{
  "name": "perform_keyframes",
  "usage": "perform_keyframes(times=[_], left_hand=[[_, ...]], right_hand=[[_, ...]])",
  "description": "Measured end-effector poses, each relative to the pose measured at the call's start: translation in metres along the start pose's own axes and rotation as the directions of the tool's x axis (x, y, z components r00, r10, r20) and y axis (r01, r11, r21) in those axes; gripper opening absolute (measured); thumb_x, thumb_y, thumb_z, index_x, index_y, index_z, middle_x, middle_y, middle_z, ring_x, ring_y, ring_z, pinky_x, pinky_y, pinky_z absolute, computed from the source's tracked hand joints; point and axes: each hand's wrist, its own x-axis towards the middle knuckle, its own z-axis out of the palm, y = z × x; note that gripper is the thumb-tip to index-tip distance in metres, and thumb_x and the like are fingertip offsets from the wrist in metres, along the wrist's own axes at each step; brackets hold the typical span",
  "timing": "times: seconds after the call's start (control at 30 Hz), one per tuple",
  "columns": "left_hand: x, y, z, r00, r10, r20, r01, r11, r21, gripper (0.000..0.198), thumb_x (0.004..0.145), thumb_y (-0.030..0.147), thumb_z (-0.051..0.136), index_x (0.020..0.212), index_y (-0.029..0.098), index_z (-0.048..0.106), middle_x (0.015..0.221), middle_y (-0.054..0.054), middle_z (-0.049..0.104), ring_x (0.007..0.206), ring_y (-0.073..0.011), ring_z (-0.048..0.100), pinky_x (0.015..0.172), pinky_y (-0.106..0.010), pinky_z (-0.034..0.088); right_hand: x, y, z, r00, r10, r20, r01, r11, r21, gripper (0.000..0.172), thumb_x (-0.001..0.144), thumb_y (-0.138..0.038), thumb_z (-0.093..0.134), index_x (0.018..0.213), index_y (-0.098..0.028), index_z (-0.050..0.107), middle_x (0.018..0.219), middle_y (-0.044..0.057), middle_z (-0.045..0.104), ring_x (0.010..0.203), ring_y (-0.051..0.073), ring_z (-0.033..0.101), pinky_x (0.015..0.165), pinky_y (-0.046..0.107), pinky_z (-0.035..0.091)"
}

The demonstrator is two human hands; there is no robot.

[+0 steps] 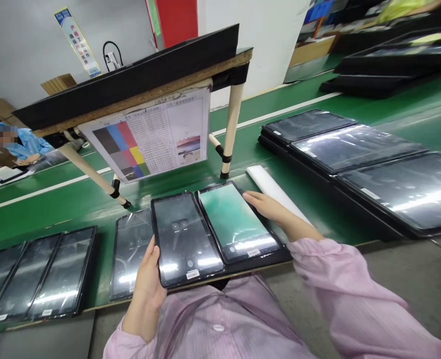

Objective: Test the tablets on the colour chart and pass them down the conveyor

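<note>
My left hand (148, 281) grips the left edge of a dark tablet (185, 239), holding it up over the front of the green belt (74, 199). Beside it on the right lies a second tablet (238, 224) with a greenish reflecting screen. My right hand (270, 209) rests on the right edge of that tablet, fingers stretched along its side. Both sleeves are pink.
More dark tablets (41, 276) lie in a row at the left. Larger black trays with screens (358, 149) sit at the right. A white roll (272, 189) lies behind my right hand. A raised shelf carries a colour chart (149, 137). Another person (22, 144) sits at far left.
</note>
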Motion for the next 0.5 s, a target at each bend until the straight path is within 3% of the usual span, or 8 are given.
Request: perform_keyframes(times=[0.07,0.17,0.3,0.4,0.5], left_hand=[[0.004,-0.004,0.003,0.999,-0.022,-0.023,0.023,0.999,0.041,0.049,0.096,0.019,0.055,0.144,0.028,0.052,0.127,-0.009,0.071,0.107,-0.0195,0.072,0.096,-0.034,0.056],[0.007,-0.008,0.005,0.998,-0.028,-0.057,0.033,0.995,0.090,0.049,0.096,0.018,0.052,0.144,0.027,0.052,0.130,-0.009,0.070,0.113,-0.0206,0.070,0.100,-0.037,0.054],[0.010,-0.014,0.002,0.996,0.050,-0.077,-0.038,0.988,0.152,0.042,0.096,0.023,0.052,0.138,0.024,0.058,0.142,-0.009,0.062,0.128,-0.0225,0.060,0.111,-0.039,0.045],[0.013,-0.021,-0.002,0.985,0.159,-0.067,-0.141,0.965,0.220,0.040,0.095,0.031,0.059,0.134,0.022,0.061,0.150,-0.009,0.054,0.142,-0.0225,0.046,0.119,-0.037,0.032],[0.010,-0.023,-0.006,0.966,0.255,-0.044,-0.232,0.928,0.290,0.055,0.091,0.035,0.067,0.142,0.021,0.054,0.156,-0.012,0.047,0.148,-0.0238,0.036,0.124,-0.037,0.020]], right_hand=[[0.008,0.001,0.005,1.000,0.011,0.014,-0.012,0.998,0.068,0.052,0.091,-0.051,0.056,0.129,-0.017,0.066,0.148,0.010,0.052,0.140,0.030,0.047,0.121,0.045,0.031],[0.028,-0.006,0.011,0.999,0.020,0.033,-0.026,0.985,0.171,0.043,0.088,-0.047,0.063,0.119,-0.019,0.070,0.147,0.009,0.053,0.140,0.028,0.047,0.121,0.042,0.032],[0.041,-0.020,0.009,0.993,0.027,0.117,-0.063,0.946,0.317,0.035,0.087,-0.046,0.064,0.107,-0.018,0.073,0.124,0.014,0.070,0.119,0.030,0.065,0.108,0.046,0.048],[0.023,-0.028,0.000,0.987,0.005,0.162,-0.071,0.910,0.408,0.039,0.089,-0.044,0.059,0.117,-0.019,0.070,0.116,0.012,0.073,0.108,0.029,0.070,0.100,0.043,0.054],[-0.011,-0.033,-0.008,0.972,-0.042,0.230,-0.076,0.872,0.484,0.056,0.090,-0.049,0.056,0.141,-0.027,0.054,0.129,0.010,0.068,0.107,0.028,0.070,0.093,0.040,0.057]])
